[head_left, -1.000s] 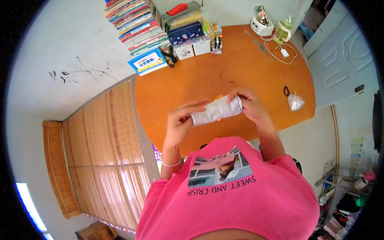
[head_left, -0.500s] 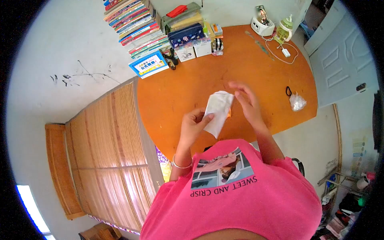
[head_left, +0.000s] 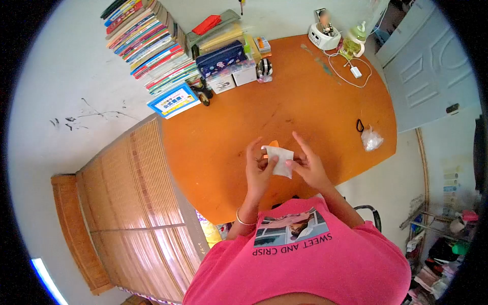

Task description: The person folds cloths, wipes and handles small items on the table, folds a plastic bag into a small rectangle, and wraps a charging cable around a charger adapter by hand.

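Observation:
A folded white sheet point(head_left: 281, 161), soft-looking like tissue or thin cloth, is held up above the orange-brown table. My left hand point(head_left: 257, 173) pinches its left side, thumb on the near face. From the right, my right hand point(head_left: 311, 170) grips the other edge between thumb and fingers, its index finger stretched upward. A small bright orange piece point(head_left: 274, 144) shows behind the sheet's top and left edges; what it is cannot be made out. The fingertips behind the sheet are partly hidden.
Beyond my hands spreads the table point(head_left: 305, 107). At its back left stand stacked books point(head_left: 152, 46), a desk calendar point(head_left: 174, 100) and a dark blue pencil case point(head_left: 220, 57). A green-lidded bottle point(head_left: 353, 43), a white cable and a clear plastic bag point(head_left: 372, 139) lie to the right.
My right hand has come in and taken the sheet's right side. The sheet looks shorter and more folded, and orange now shows at its top. The camera view has shifted slightly.

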Motion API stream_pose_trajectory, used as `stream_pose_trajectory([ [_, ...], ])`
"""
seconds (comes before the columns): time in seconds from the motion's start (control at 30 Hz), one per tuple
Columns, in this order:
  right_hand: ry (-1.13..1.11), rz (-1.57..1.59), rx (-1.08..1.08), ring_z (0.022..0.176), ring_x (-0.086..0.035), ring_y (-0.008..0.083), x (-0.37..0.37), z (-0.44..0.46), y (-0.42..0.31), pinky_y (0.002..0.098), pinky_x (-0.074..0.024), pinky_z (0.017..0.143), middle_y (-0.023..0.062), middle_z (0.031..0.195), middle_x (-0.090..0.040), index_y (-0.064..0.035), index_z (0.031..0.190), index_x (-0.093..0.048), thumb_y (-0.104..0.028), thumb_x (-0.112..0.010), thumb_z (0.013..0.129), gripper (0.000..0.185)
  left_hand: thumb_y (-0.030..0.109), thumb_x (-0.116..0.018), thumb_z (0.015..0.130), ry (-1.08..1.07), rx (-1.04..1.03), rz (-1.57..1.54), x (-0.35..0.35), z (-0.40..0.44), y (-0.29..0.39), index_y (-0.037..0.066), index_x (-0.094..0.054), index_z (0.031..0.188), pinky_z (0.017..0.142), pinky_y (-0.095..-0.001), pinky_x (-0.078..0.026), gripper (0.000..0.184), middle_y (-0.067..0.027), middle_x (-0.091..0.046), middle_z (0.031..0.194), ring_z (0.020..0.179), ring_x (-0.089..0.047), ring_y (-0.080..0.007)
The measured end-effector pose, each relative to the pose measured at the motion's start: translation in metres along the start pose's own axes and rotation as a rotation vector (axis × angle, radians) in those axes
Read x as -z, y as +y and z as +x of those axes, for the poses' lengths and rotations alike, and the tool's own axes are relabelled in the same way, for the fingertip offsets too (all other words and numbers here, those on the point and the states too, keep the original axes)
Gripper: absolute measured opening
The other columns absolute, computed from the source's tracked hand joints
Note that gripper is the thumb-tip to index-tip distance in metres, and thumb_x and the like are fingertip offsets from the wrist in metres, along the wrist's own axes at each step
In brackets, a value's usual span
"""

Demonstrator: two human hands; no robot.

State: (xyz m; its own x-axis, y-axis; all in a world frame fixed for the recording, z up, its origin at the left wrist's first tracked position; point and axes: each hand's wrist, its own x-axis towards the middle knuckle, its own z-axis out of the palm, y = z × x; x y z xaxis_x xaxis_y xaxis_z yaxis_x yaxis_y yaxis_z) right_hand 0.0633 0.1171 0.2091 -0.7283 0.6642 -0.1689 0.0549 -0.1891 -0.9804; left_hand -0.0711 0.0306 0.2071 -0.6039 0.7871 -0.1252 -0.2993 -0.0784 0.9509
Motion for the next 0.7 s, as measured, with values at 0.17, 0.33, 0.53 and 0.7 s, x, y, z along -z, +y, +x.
stream_pose_trajectory([
  [0.17,0.003,0.059,0.051,0.097,-0.054,0.0150,0.027,0.048,0.000,0.0292,-0.0457,0.083,0.0113,0.110,-0.056,-0.0061,0.133,-0.034,-0.005,-0.061,0.081,0.058,-0.005,-0.056,0.081,-0.075,-0.084,0.193,-0.021,0.044,-0.009,0.004,-0.049,0.119,0.069,-0.0233,-0.049,0.040,-0.0083,-0.058,0.101,0.087,-0.058,-0.0139],
  [0.33,-0.008,0.039,0.009,0.093,-0.056,0.0145,0.058,0.113,0.003,0.0263,-0.0466,0.080,0.0062,0.106,-0.058,-0.0050,0.111,-0.059,0.001,-0.063,0.076,0.036,-0.004,-0.058,0.080,-0.018,-0.035,0.145,-0.032,0.099,-0.033,0.004,-0.054,0.114,0.070,-0.0260,-0.049,0.036,-0.0087,-0.057,0.099,0.090,-0.057,-0.0169],
  [0.53,0.079,-0.626,0.331,0.086,-0.056,0.0113,0.096,0.188,-0.006,0.0240,-0.0478,0.070,0.0037,0.095,-0.057,-0.0009,0.095,-0.059,0.001,-0.063,0.076,0.019,0.003,-0.063,0.075,0.047,-0.325,0.720,-0.049,0.178,-0.022,0.004,-0.063,0.098,0.069,-0.0332,-0.046,0.022,-0.0139,-0.056,0.085,0.081,-0.057,-0.0257],
  [0.7,0.098,-0.381,0.306,0.077,-0.057,0.0144,0.143,0.267,0.011,0.0248,-0.0466,0.066,0.0049,0.086,-0.059,-0.0032,0.093,-0.055,-0.006,-0.064,0.077,0.018,0.008,-0.062,0.077,-0.110,-0.373,0.912,-0.056,0.271,-0.029,0.002,-0.061,0.091,0.067,-0.0346,-0.045,0.015,-0.0142,-0.057,0.082,0.076,-0.057,-0.0274],
])
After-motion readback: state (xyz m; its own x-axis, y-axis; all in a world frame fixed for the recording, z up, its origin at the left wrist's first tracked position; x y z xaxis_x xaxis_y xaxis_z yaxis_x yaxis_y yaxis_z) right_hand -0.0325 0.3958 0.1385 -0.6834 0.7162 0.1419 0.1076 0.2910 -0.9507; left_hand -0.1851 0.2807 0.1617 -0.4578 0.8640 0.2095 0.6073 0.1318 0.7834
